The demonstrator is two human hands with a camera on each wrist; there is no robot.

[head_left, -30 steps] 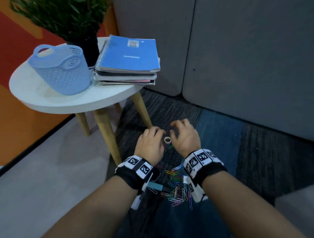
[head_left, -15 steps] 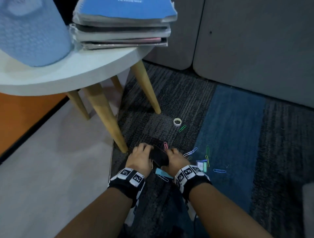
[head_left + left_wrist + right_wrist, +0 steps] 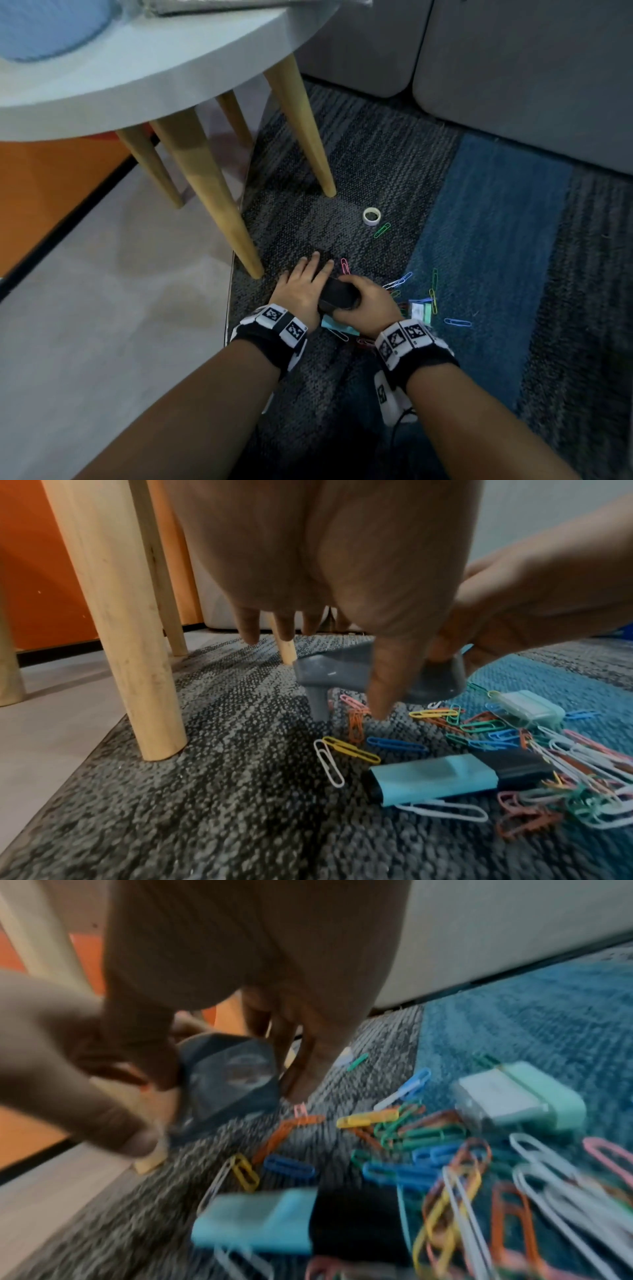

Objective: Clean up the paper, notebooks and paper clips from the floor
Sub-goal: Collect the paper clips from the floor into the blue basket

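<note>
Coloured paper clips [image 3: 432, 295] lie scattered on the carpet, seen close in the left wrist view [image 3: 479, 725] and the right wrist view [image 3: 407, 1134]. My right hand [image 3: 371, 299] grips a dark grey plastic case [image 3: 337, 294] low over the carpet; the case [image 3: 330, 669] [image 3: 229, 1080] is tilted. My left hand [image 3: 303, 284] lies beside it with fingers straight and its thumb [image 3: 383, 685] pointing down in front of the case. A stack of notebooks [image 3: 239, 5] shows at the table's top edge.
A blue-and-black marker [image 3: 435, 777] and a mint-and-white box [image 3: 527, 710] lie among the clips. A tape roll [image 3: 371, 216] and a green clip [image 3: 382, 230] lie farther out. The white table [image 3: 137, 78] with its wooden leg [image 3: 219, 205] stands left, a blue basket [image 3: 44, 27] on it, a grey sofa [image 3: 513, 68] behind.
Both hands drew back from the tape roll to the clip pile and took up the dark case. My left fingers have since straightened, and my head has dropped closer to the floor.
</note>
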